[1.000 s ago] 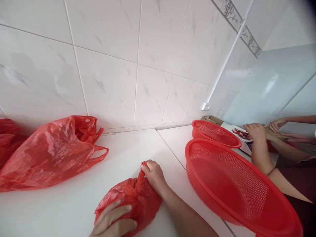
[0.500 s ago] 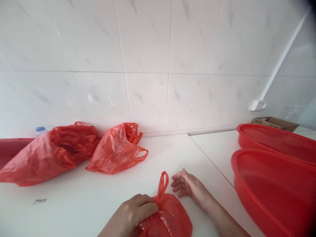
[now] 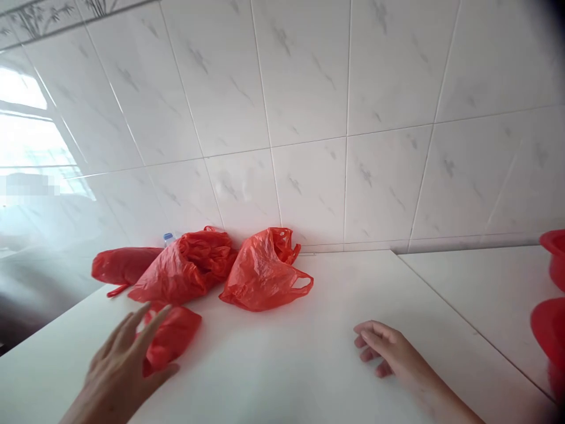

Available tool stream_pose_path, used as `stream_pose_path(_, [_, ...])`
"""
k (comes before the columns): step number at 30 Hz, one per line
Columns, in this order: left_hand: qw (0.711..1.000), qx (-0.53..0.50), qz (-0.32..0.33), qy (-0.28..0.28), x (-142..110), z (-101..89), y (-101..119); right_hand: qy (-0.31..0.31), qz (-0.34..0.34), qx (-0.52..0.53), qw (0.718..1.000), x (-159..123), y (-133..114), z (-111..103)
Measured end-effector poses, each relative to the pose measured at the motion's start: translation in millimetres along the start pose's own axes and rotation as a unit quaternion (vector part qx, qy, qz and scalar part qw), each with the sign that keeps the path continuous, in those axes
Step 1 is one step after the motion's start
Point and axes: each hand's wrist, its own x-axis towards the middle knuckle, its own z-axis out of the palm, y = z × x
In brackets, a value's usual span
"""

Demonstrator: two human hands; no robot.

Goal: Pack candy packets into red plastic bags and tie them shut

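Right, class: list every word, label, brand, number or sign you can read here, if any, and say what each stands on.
No readable text anywhere.
Bags: no readable print.
Bottle: mostly hidden; no label shows.
Tile border: plant pattern, not writing.
Red tubs: cut off by the picture's edge; no lettering shows.

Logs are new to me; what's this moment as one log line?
left hand: spread, near small red bag, contact unclear | right hand: empty, half-curled | larger red bags: near wall
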Motion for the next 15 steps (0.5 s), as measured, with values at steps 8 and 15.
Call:
stream_pose_path(8, [0.971, -0.23, -0.028, -0.062, 38.9, 94.5, 105.5, 0.111, -0.118, 0.034, 0.986, 67.6, -25.4, 75.8])
stream_pose_path(15, [0.981, -0.167, -0.101, 0.005, 66.9, 157.3, 136.1, 0.002, -0.37, -0.218, 0.903, 50.3, -24.1, 131.5])
